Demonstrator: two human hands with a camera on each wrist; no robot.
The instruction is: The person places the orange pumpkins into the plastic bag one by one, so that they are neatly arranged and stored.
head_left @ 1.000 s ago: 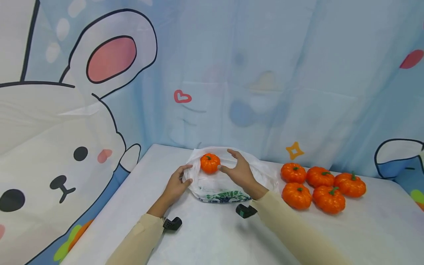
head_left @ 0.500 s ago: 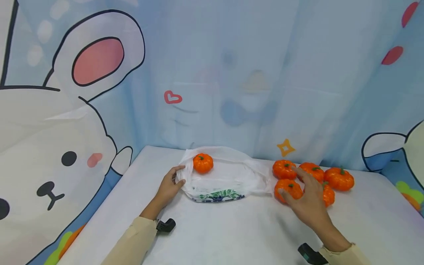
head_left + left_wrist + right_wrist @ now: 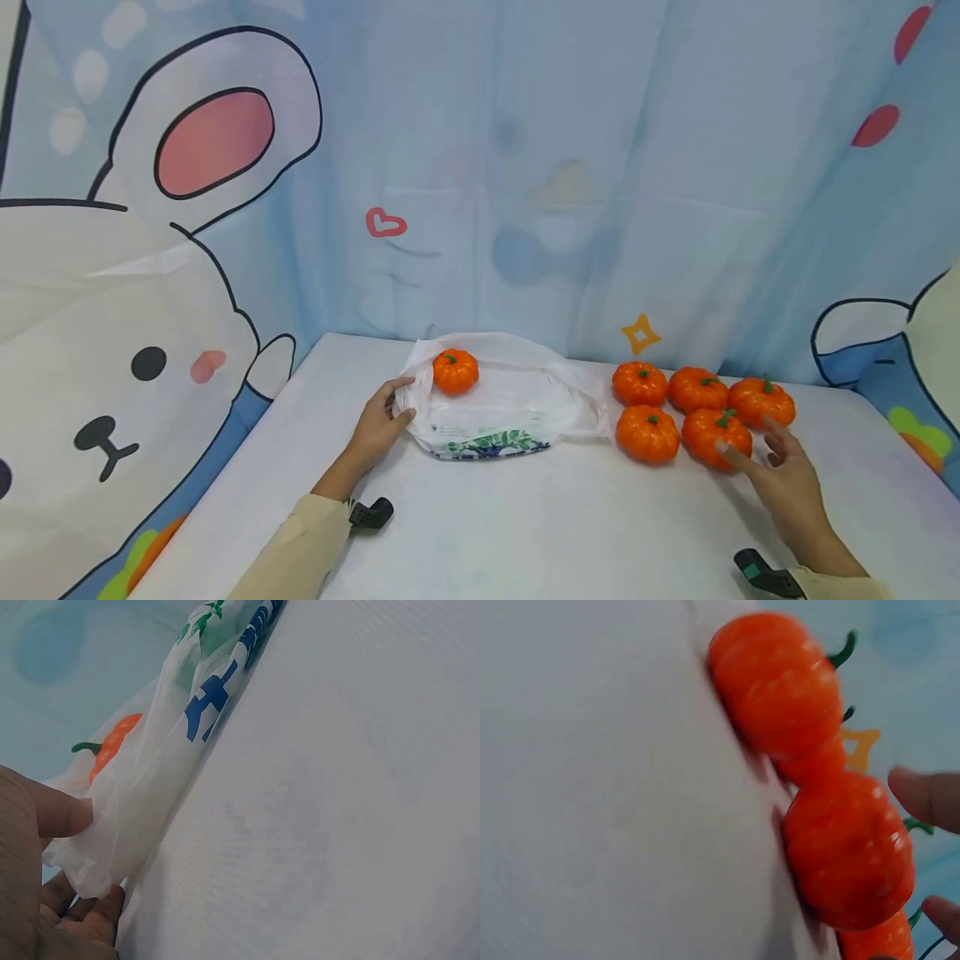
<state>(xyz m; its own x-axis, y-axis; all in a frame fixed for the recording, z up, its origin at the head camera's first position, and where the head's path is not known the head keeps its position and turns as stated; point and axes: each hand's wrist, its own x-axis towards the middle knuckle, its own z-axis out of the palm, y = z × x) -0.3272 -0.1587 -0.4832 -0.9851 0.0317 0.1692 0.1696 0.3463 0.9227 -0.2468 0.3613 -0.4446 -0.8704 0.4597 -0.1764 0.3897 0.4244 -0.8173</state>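
Observation:
A white plastic bag (image 3: 495, 408) with green and blue print lies on the table, its mouth spread, with one small orange pumpkin (image 3: 455, 372) inside at the left. My left hand (image 3: 377, 423) holds the bag's left edge; in the left wrist view the thumb (image 3: 64, 816) lies on the film and fingers show under it. On the right, my right hand (image 3: 791, 483) hovers with spread fingers beside the front right pumpkin (image 3: 716, 439). Nothing is held in it. The right wrist view shows its fingertips close to a pumpkin (image 3: 849, 851), apart from it.
Several other orange pumpkins with green stems stand in a group right of the bag, among them a rear left one (image 3: 639, 383), a front left one (image 3: 647, 435) and a rear right one (image 3: 761, 403). A printed blue curtain (image 3: 570, 125) hangs behind the white table (image 3: 540, 533).
My right hand has left the bag and crossed to the right, over the pumpkins, to the near right side of the group. My left hand stays at the bag's edge. The head view has turned right.

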